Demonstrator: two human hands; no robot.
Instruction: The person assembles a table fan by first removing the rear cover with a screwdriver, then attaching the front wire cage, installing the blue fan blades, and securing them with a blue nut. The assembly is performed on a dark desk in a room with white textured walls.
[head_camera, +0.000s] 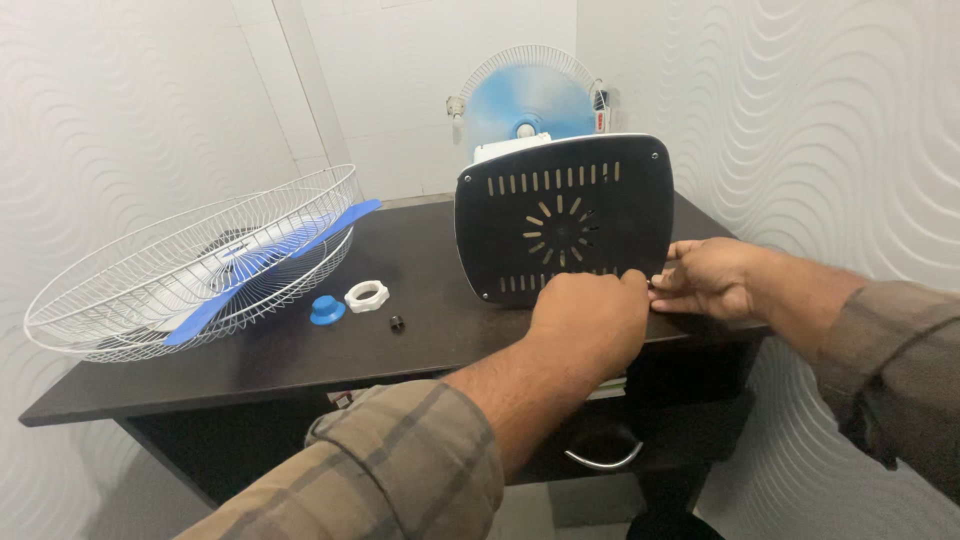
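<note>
While your left hand (590, 318) and right hand (712, 278) meet at the lower right corner of the black vented base plate (563, 217) standing on the dark table (300, 350), fingers pinched together there, can't tell on what.

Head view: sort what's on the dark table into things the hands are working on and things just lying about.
In hand:
- black vented plastic fan base plate, tipped up on the dark wooden table
- left hand and right hand, both at its lower right corner

Lying about:
- white wire fan guard
- blue plastic fan blade inside the guard
- blue plastic cap
- white plastic ring nut
- small black knob
</note>
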